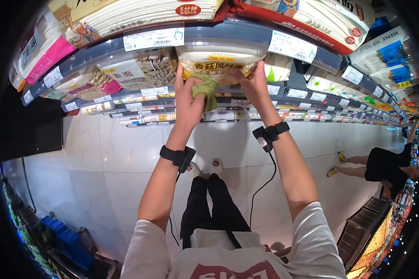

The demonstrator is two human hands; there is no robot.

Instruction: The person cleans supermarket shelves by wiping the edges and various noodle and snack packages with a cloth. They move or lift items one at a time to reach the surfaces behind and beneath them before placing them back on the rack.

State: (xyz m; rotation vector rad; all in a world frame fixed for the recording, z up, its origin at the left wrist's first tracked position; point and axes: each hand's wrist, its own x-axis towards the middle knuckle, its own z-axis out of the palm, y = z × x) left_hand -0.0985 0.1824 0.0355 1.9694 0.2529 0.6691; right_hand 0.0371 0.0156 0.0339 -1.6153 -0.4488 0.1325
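A yellow and white noodle package (223, 60) sits at the edge of the second shelf, between my two hands. My left hand (190, 100) is closed around a crumpled green cloth (206, 89), with its fingers reaching the package's left side. The cloth hangs in front of the package's lower left part. My right hand (255, 84) grips the right side of the same package, its thumb on the front and the other fingers along the edge. Part of the package is hidden by the shelf above.
Large noodle packs (144, 16) lie on the top shelf, above a price tag (153, 38). Other noodle bags (156, 67) flank the held package. A person in black (388, 162) is at the right. A blue crate (67, 237) stands low at the left.
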